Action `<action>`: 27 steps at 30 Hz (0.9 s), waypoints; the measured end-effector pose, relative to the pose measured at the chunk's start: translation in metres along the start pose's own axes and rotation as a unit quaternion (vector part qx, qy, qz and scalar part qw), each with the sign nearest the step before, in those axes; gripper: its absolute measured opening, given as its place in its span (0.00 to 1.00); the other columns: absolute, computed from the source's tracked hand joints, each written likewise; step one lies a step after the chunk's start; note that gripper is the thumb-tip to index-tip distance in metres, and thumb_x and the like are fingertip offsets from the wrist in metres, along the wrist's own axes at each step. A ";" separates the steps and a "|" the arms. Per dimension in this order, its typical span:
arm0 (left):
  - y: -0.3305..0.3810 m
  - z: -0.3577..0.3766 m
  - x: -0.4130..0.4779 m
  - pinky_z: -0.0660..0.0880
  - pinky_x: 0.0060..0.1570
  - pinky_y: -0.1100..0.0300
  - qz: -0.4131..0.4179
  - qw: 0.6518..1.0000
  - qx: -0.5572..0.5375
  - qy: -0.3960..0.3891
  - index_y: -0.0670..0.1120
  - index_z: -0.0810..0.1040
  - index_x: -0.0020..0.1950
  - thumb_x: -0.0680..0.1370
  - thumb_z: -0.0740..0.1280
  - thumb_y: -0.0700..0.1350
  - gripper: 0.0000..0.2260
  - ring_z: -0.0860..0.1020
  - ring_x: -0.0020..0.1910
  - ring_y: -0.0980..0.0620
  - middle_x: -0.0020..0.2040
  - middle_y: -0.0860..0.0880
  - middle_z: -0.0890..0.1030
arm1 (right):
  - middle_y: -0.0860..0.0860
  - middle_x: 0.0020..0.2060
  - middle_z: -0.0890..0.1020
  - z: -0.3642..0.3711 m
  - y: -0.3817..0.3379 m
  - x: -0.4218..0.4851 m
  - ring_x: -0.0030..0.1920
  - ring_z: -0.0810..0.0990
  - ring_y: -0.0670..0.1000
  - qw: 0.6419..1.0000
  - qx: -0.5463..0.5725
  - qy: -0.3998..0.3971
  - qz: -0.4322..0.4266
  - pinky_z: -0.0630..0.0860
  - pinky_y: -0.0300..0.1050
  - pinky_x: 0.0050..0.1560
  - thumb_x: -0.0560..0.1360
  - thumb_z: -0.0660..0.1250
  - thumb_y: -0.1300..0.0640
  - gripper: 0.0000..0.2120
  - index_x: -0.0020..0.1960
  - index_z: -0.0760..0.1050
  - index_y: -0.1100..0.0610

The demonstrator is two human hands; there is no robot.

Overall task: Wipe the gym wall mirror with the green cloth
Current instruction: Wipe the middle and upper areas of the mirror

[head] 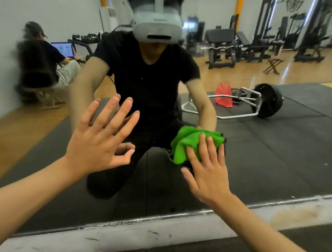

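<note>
The wall mirror point(273, 168) fills most of the view and reflects the gym behind me. My right hand point(207, 171) presses the bunched green cloth point(189, 144) flat against the glass low down, fingers straight and spread over the cloth. My left hand point(100, 140) lies with open palm and spread fingers on the mirror to the left of the cloth, at about the same height. Both forearms reach in from the bottom of the view. My own reflection crouches behind the hands.
A grey ledge point(175, 231) runs under the mirror's bottom edge. The reflection shows a seated person with a laptop point(63, 49) at left, a trap bar with plates point(265, 99), a red bag point(223, 94), and weight benches on a wooden floor.
</note>
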State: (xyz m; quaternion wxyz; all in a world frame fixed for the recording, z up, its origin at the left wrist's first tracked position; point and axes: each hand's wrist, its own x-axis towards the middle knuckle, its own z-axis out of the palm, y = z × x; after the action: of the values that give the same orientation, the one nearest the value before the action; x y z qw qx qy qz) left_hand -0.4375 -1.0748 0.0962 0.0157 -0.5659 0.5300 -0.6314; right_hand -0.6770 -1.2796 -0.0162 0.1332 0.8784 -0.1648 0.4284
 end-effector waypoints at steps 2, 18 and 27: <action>-0.001 -0.001 0.001 0.48 0.83 0.39 0.000 1.000 -0.004 0.004 0.42 0.62 0.84 0.79 0.64 0.63 0.40 0.52 0.85 0.37 0.85 0.37 0.58 | 0.58 0.84 0.53 -0.050 0.000 0.093 0.83 0.49 0.59 0.996 -0.017 0.076 -0.036 0.39 0.59 0.82 0.86 0.45 0.37 0.32 0.83 0.59 0.53; -0.001 0.004 -0.001 0.50 0.82 0.37 -0.007 1.000 0.014 0.013 0.41 0.63 0.84 0.79 0.63 0.63 0.40 0.52 0.85 0.36 0.84 0.37 0.58 | 0.54 0.85 0.39 0.089 -0.039 -0.131 0.84 0.39 0.58 0.990 0.017 -0.067 0.121 0.44 0.60 0.81 0.88 0.43 0.42 0.30 0.71 0.75 0.58; 0.002 0.003 -0.002 0.49 0.82 0.37 -0.001 1.000 0.008 0.002 0.41 0.63 0.84 0.78 0.64 0.62 0.40 0.51 0.85 0.37 0.84 0.37 0.59 | 0.60 0.84 0.42 0.039 -0.024 -0.021 0.84 0.38 0.60 0.979 0.086 0.084 0.163 0.38 0.64 0.81 0.87 0.44 0.41 0.29 0.80 0.59 0.57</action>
State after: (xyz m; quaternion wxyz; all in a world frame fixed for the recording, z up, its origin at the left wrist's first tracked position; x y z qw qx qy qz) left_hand -0.4362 -1.0763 0.0927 0.0187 -0.5650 0.5245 -0.6367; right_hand -0.6519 -1.2683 -0.0587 -0.0008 0.8087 -0.2571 0.5290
